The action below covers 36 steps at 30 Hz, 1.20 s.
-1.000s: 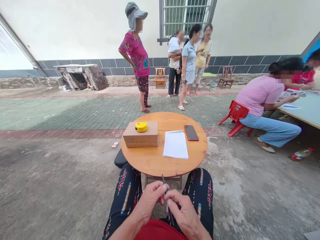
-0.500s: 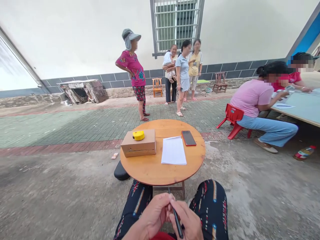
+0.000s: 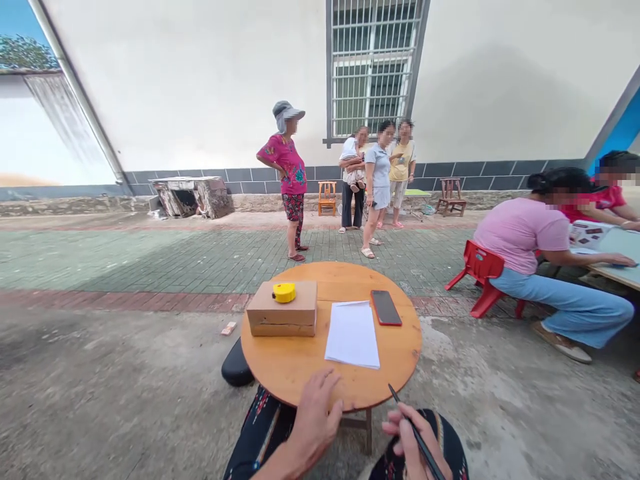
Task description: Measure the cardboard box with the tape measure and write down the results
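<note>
My left hand [image 3: 316, 415] is at the near edge of the round wooden table [image 3: 285, 373], its fingers extended over the top and holding nothing. In my right hand [image 3: 417, 443], above my right knee, is a black pen [image 3: 423, 440], its tip pointing up and to the left. White paper sheets [image 3: 353, 335] lie just beyond my left fingers, apart from them. To the right of the sheets is a phone [image 3: 386, 308] with a red edge. A cardboard box [image 3: 283, 320] stands on the left of the table, with a yellow tape measure [image 3: 284, 293] on its top.
A person in a pink shirt [image 3: 525, 230] sits on a red chair [image 3: 480, 273] at another table [image 3: 617, 270] on the right. Several people stand beyond my table, near the wall. A dark rounded object [image 3: 237, 365] sits low at the table's left.
My hands have parted. The left moved forward to the table edge, and the right moved right with the pen. The view has tilted up.
</note>
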Available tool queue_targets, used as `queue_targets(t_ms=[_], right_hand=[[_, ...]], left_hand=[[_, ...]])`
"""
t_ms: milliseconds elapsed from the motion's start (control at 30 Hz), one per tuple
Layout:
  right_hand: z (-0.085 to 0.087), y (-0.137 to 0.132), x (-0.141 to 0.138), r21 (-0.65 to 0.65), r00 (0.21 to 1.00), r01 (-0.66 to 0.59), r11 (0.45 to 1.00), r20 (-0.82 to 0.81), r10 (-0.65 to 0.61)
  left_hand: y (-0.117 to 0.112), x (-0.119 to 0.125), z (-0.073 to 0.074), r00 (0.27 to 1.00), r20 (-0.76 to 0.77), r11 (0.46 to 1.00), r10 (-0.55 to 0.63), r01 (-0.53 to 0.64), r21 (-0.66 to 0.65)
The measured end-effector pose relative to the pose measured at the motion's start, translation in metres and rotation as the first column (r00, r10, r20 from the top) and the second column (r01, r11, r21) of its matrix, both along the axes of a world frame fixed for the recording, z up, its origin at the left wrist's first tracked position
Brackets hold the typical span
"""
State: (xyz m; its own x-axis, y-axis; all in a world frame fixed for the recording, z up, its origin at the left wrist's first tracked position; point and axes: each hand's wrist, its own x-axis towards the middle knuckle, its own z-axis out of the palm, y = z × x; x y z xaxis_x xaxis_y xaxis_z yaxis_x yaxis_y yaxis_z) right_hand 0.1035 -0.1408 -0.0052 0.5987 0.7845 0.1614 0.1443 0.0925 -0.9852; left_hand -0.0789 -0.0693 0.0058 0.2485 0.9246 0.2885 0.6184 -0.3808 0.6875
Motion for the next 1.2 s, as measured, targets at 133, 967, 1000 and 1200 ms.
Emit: queue_targets(t_ms=[133,967,1000,1200], right_hand=[[-0.005,0.054,0.036,0.018,0.979,-0.106,0.994,0.179,0.101],[-0.003,0.110,0.027,0.069,0.965,-0.107,0.992,0.246,0.087],[-0.001,0.112,0.024,0.071,0.970,-0.114,0.991,0.221,0.096],[-0.002,0.124,0.014,0.020,0.968,-0.206,0.978,0.151,0.201]], left_hand=[[0.031,0.004,0.000,0.961,-0.278,0.999,-0.007,0.020,0.043],[0.036,0.006,-0.013,0.951,-0.307,0.958,-0.040,0.124,0.259],[0.035,0.013,-0.010,0.951,-0.301,0.955,-0.078,0.158,0.251],[0.039,0.036,-0.008,0.937,-0.323,0.969,-0.137,0.194,0.153]])
